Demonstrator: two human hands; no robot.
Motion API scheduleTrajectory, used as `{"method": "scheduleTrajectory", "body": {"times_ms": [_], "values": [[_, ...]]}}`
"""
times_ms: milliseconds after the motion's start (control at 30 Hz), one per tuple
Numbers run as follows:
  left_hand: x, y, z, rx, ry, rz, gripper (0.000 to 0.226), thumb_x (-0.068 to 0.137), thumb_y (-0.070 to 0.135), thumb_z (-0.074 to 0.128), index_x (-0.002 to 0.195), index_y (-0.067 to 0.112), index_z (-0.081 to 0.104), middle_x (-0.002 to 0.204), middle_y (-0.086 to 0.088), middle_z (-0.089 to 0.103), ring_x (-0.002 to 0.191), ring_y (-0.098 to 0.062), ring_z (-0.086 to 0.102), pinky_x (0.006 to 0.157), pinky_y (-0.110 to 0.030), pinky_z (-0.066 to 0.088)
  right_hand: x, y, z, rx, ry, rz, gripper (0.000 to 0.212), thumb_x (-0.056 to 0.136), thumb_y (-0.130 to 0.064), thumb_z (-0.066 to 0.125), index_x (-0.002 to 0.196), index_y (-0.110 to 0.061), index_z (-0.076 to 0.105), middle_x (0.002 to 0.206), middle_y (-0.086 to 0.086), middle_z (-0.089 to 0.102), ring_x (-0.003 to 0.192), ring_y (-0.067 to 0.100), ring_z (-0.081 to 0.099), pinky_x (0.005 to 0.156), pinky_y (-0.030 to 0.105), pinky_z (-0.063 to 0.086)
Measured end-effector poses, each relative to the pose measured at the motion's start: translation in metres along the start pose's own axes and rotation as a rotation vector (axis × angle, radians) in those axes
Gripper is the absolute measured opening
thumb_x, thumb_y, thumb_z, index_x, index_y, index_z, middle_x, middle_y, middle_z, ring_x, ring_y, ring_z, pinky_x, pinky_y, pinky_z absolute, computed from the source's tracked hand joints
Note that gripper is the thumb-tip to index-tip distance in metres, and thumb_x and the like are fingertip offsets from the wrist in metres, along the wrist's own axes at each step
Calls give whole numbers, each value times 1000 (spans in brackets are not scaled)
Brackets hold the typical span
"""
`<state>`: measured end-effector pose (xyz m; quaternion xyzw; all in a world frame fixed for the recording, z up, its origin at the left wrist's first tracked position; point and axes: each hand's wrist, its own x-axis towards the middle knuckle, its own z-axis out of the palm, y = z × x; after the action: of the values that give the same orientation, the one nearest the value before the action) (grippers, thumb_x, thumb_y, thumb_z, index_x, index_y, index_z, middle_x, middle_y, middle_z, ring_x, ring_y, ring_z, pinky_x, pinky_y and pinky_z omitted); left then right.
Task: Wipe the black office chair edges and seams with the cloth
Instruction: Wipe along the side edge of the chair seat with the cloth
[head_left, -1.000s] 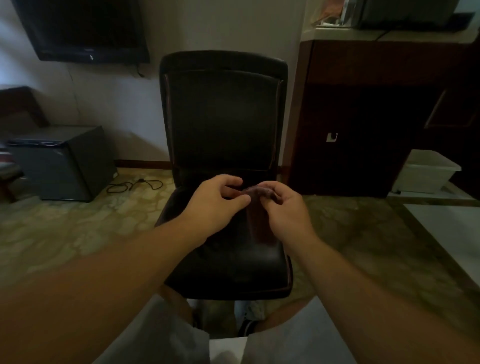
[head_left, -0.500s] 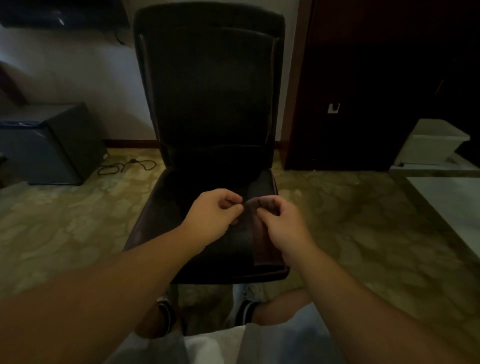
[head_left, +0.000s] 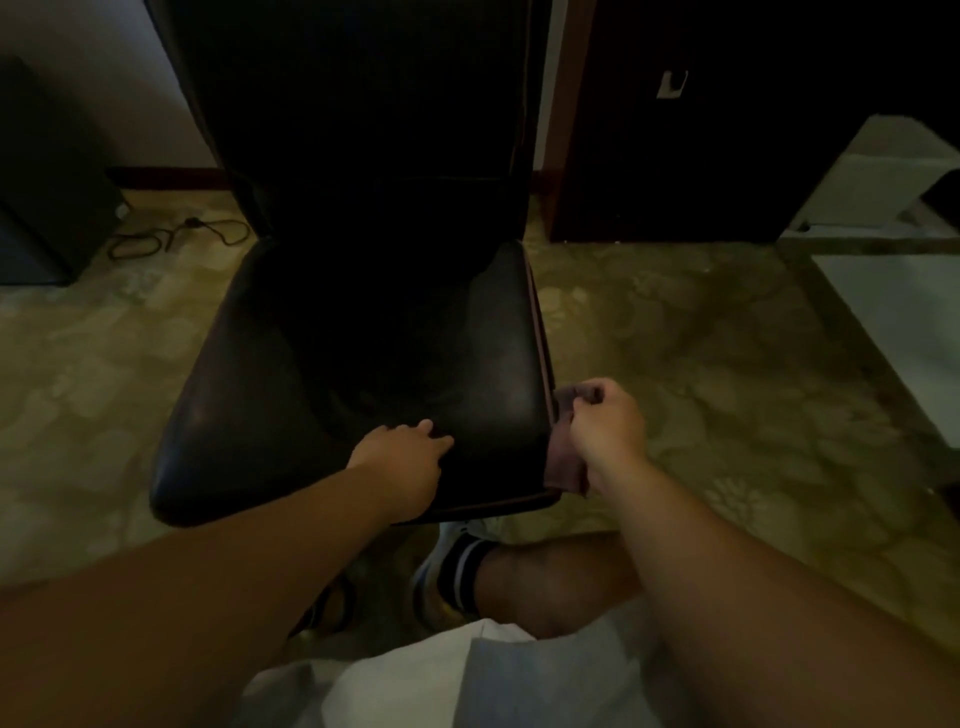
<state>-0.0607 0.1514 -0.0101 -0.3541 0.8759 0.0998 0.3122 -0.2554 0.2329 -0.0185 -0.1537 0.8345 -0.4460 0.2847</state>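
The cloth (head_left: 565, 457) is pinched in the closed fingers of the right hand (head_left: 605, 426), hanging right against the front right corner of the black office chair (head_left: 363, 364). The left hand (head_left: 402, 449) is laid flat on the seat front, fingers loosely spread, nothing held. With a pinch that small, the cloth could probably get dropped or dragged loose along the piping. Room's dim: patterned carpet (head_left: 701, 338), dark cabinet (head_left: 727, 130), a cable (head_left: 171, 239) left on the floor.

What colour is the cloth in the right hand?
The cloth looks dull reddish-brown, seen in the dim head view.
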Motion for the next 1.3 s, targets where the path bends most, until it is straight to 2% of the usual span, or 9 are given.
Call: {"method": "scheduleTrajectory", "body": {"times_ms": [133, 267, 533, 600, 767, 933, 1033, 1200, 1300], "values": [[15, -1, -11, 98, -42, -3, 55, 109, 32, 31, 161, 32, 12, 169, -2, 6, 144, -26, 36, 118, -44, 25, 23, 12, 5, 124, 63, 125, 25, 98, -4, 45, 91, -22, 62, 103, 3, 68, 97, 22, 63, 84, 32, 51], [24, -3, -5, 107, -64, -2, 60, 108, 32, 34, 160, 37, 4, 169, 1, -1, 149, -26, 29, 121, -48, 23, 29, 16, 4, 290, 105, 258, 27, 97, -2, 43, 89, -22, 59, 91, 1, 63, 81, 19, 59, 58, 27, 41], [40, 18, 5, 100, 29, -32, 76, 105, 26, 43, 159, 31, -10, 169, -4, -7, 153, -27, 16, 121, -47, 21, 19, 73, 5, 449, 111, 633, 18, 95, -15, 56, 111, -12, 61, 95, 13, 65, 76, 27, 62, 65, 31, 51], [46, 25, -2, 93, 26, -28, 74, 105, 26, 41, 160, 30, -8, 169, -5, -6, 152, -28, 19, 120, -46, 24, 28, 77, -2, 381, 94, 633, 23, 94, -20, 59, 114, -9, 62, 98, 15, 66, 84, 30, 65, 75, 36, 53], [58, 29, -19, 17, -11, -25, 70, 106, 25, 38, 159, 35, -5, 169, 2, -5, 150, -30, 25, 112, -49, 37, 54, 72, -21, 319, 16, 583, 15, 96, -9, 59, 110, -6, 61, 80, 11, 56, 68, 24, 55, 61, 32, 44], [70, 35, -32, 69, -27, -14, 67, 105, 30, 36, 160, 35, -2, 169, 0, 4, 147, -30, 29, 110, -48, 41, 82, 63, -35, 140, -97, 520, 28, 100, -9, 54, 125, 1, 57, 111, 16, 61, 104, 30, 60, 81, 34, 46], [79, 36, -39, 117, -43, 3, 67, 104, 32, 37, 160, 35, 0, 168, -4, 12, 146, -31, 32, 112, -47, 39, 96, 59, -46, 29, -121, 460, 18, 95, -9, 61, 112, -2, 61, 108, 16, 66, 104, 35, 65, 95, 48, 54], [85, 37, -44, 145, -65, 3, 71, 103, 30, 40, 159, 36, -3, 168, -2, 7, 146, -30, 32, 112, -45, 40, 128, 93, -31, 44, -155, 416, 30, 90, -8, 60, 120, -7, 63, 116, 20, 67, 104, 35, 65, 84, 42, 56], [86, 44, -50, 174, -61, -5, 72, 103, 32, 40, 160, 33, -4, 168, -4, 10, 146, -30, 32, 112, -45, 40, 122, 88, -18, 97, -156, 426, 17, 93, -5, 50, 101, -10, 65, 101, 16, 65, 87, 28, 62, 71, 33, 50]]}}
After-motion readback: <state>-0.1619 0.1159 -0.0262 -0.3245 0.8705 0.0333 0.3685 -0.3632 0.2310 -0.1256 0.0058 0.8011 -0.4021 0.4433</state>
